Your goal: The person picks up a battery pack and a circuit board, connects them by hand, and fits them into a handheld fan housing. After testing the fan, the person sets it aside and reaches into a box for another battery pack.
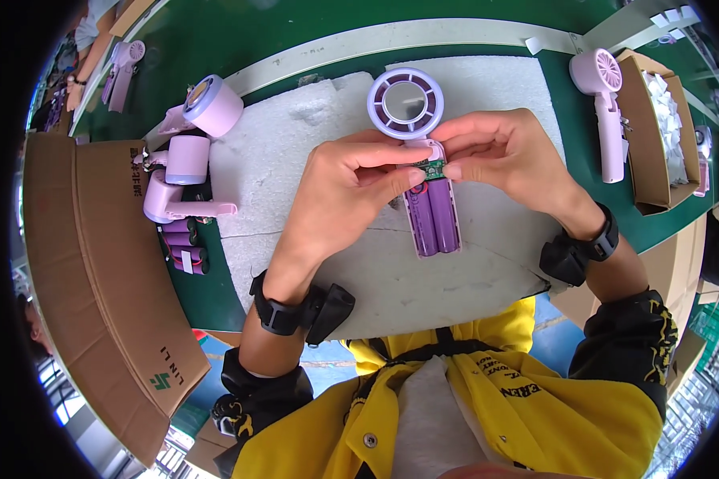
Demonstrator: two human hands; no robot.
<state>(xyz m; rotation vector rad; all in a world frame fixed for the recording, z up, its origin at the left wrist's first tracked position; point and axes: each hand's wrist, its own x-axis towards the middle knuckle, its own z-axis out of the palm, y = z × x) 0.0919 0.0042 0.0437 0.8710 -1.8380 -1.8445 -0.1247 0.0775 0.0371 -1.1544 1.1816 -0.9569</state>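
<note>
The left hand (331,191) and the right hand (523,160) are both narrow, holding the opened pink fan (405,104) near its neck, with the thumbs at the green circuit board (434,168). This fan is in the middle, above the white foam sheet (272,144), which lies on the green surface (208,299). Below the board, two purple battery cells (433,219) are placed side by side in the handle. At right, another pink fan (609,140) lies beside a brown carton (639,132)

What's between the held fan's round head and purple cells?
Head view: pink housing, then a green circuit board, left hand and right hand at its sides.
</note>
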